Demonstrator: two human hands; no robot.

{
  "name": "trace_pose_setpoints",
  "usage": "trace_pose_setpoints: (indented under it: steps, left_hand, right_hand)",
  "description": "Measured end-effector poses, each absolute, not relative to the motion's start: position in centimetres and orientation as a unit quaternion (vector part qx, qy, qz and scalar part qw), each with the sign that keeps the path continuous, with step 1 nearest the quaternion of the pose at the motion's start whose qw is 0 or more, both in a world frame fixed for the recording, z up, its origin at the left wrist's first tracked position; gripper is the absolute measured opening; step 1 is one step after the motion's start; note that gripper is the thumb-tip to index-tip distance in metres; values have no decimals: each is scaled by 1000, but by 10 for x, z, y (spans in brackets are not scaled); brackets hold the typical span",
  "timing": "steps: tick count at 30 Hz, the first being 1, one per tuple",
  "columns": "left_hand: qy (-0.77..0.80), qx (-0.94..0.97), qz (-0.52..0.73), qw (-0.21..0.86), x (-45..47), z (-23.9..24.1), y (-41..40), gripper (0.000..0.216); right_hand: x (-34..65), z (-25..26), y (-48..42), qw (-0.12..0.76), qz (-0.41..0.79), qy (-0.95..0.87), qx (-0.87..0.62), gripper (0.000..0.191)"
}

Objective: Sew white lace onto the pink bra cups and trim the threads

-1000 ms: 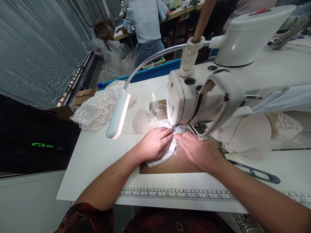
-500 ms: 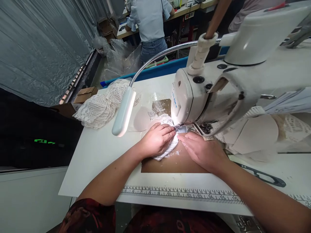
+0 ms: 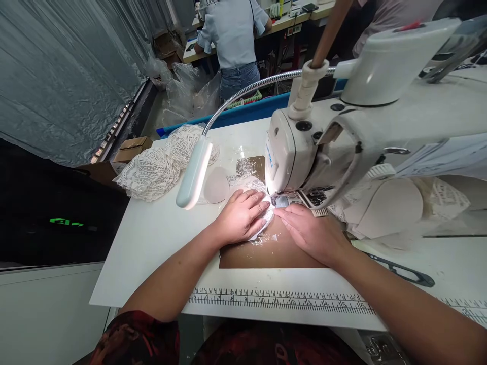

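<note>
A piece of white lace fabric (image 3: pixel 248 182) lies under the needle end of a white sewing machine (image 3: pixel 283 147). My left hand (image 3: pixel 240 215) rests flat on the lace with its fingers somewhat spread, covering much of it. At the right edge of the lace, close to the presser foot, my right hand (image 3: pixel 310 230) has its thumb and index finger close together at the fabric edge. Exactly how they grip it is partly hidden. Beneath both hands is a brown sheet (image 3: pixel 274 256) on the white table (image 3: pixel 152 243).
A lamp (image 3: pixel 195 175) on a bendy neck hangs left of the machine. Piled lace (image 3: pixel 152 172) and a pale round cup (image 3: pixel 216 185) lie on the left. More cups (image 3: pixel 397 208) and a dark flat tool (image 3: pixel 407 274) are at right. A co-worker (image 3: pixel 236 35) sits beyond.
The lace has shifted a little away from me, toward the needle, and its near edge shows less. My left hand moved with it, fingers slightly more spread. The camera view shifted slightly.
</note>
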State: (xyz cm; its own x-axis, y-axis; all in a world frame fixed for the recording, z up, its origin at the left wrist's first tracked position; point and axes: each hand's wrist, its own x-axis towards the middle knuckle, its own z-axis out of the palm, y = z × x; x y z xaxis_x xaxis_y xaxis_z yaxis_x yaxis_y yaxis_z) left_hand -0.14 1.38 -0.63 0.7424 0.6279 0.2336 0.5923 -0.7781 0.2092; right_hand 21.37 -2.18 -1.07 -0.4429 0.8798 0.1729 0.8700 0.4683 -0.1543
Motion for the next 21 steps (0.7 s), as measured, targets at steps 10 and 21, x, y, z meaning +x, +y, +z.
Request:
trace_pose_setpoints:
  steps: [10,21]
  left_hand:
    - [341,924,155,77,-3,-5,5,29]
    - [380,904,134,143,-3,0,7,26]
  right_hand:
    - [217,-13,-22,172,52,-842,-509,35]
    - [218,-15,-22,127,28,-861,-491,41]
